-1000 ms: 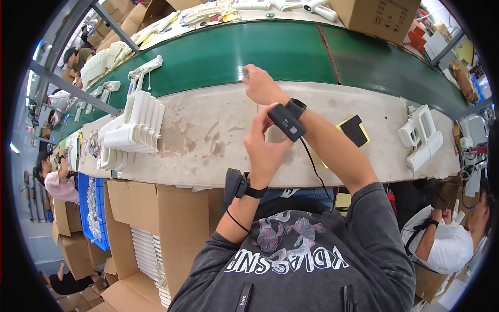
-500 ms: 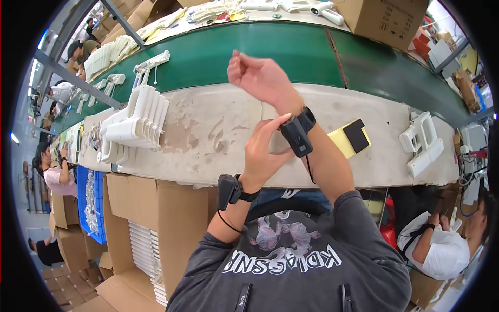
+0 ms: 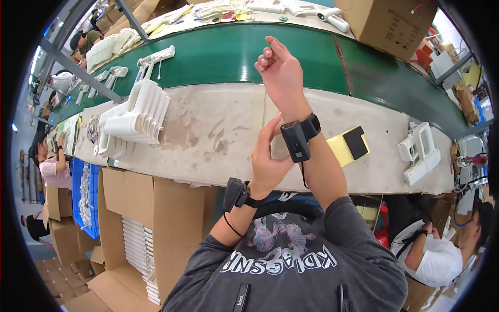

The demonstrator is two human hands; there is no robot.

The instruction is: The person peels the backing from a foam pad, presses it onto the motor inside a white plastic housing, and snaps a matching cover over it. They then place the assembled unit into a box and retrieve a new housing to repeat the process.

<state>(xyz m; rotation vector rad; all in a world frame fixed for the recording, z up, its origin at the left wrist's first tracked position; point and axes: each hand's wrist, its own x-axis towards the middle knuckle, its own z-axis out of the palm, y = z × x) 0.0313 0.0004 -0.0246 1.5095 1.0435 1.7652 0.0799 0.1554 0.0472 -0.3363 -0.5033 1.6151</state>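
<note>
A boxy black device (image 3: pixel 295 141) is strapped to my right wrist, with a thin cable hanging from it. My left hand (image 3: pixel 267 162) is closed on that device, the index finger at its upper end and the thumb low on its side. My right hand (image 3: pixel 283 75) is raised over the edge of the green conveyor belt (image 3: pixel 218 60), palm showing, fingers loosely bent and holding nothing. A similar black device (image 3: pixel 236 194) sits on my left wrist. Beside my right forearm lies a yellow sheet (image 3: pixel 340 151) with a black pad (image 3: pixel 356 143) on it.
White plastic handheld housings (image 3: pixel 138 122) stand stacked on the worktable's left, and another white housing (image 3: pixel 420 151) lies right. An open carton (image 3: pixel 176 234) with white parts and a blue crate (image 3: pixel 93 208) stand below left. Co-workers sit at both sides; a large carton (image 3: pixel 387 28) stands behind the belt.
My right hand has swung slightly right, and its bent fingers show more separately. My left hand has shifted a little right and down, still on the wrist device.
</note>
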